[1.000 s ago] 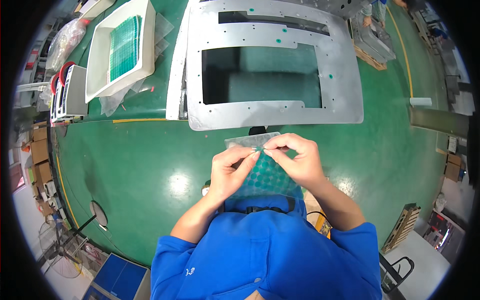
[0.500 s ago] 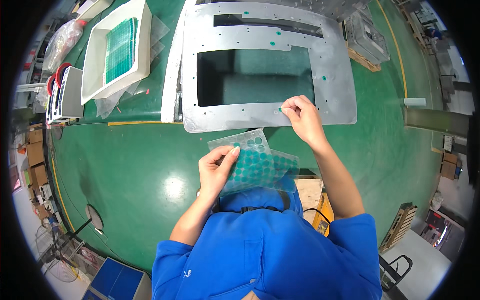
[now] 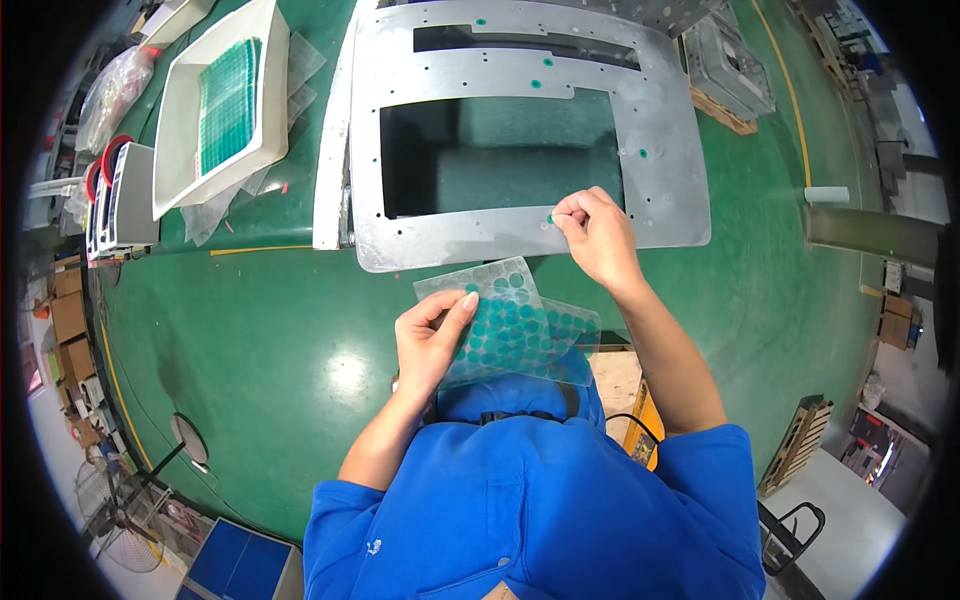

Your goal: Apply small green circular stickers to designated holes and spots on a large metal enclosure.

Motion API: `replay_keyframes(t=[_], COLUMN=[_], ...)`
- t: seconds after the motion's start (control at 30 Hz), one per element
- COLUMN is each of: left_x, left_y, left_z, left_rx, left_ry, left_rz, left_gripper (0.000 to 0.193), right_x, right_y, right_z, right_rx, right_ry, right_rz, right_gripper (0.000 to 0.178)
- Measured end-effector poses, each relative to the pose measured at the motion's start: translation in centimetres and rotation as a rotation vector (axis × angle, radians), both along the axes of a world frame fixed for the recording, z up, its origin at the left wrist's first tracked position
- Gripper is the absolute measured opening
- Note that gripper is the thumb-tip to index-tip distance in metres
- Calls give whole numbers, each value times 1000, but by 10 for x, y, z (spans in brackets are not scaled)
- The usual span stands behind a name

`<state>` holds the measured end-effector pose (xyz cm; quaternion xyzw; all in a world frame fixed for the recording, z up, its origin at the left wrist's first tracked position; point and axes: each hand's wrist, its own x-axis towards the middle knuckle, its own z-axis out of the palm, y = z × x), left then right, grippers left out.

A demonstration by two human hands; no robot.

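Observation:
My left hand (image 3: 432, 338) pinches a clear sheet of round green stickers (image 3: 512, 325) between thumb and fingers, in front of my body. Some spots near its upper edge look bare. A second, overlapping part of sheet shows to its right. My right hand (image 3: 600, 235) is closed in a pinch on a small green sticker (image 3: 552, 219), at the near edge of a grey metal panel (image 3: 460, 232). Whether the sticker touches the panel I cannot tell. The panel has a large rectangular opening, a narrow slot beyond it and small holes, several covered by green dots.
A white tub (image 3: 272, 140) with green sticker sheets stands at the far left, beside a white device with red rings (image 3: 132, 195). A grey box (image 3: 725, 65) rests on a pallet at the far right. A fan (image 3: 125, 510) stands at the lower left.
The panel and surroundings have shifted slightly left in view. My right hand stays at the panel's near edge, still pinching the sticker; my left hand keeps its hold on the sheet.

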<state>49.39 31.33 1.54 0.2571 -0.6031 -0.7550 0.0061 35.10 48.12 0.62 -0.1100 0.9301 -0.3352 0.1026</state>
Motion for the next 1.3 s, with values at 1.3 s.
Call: replay_keyframes(t=[1.3], left_x=[31], left_y=[-56], left_z=[4], left_rx=[-257], left_ry=[18], left_rz=[116], left_gripper=[9], right_x=[61], right_y=[-118], right_z=[45], right_rx=[-413], right_ry=[-332], right_rz=[483], right_gripper=[9])
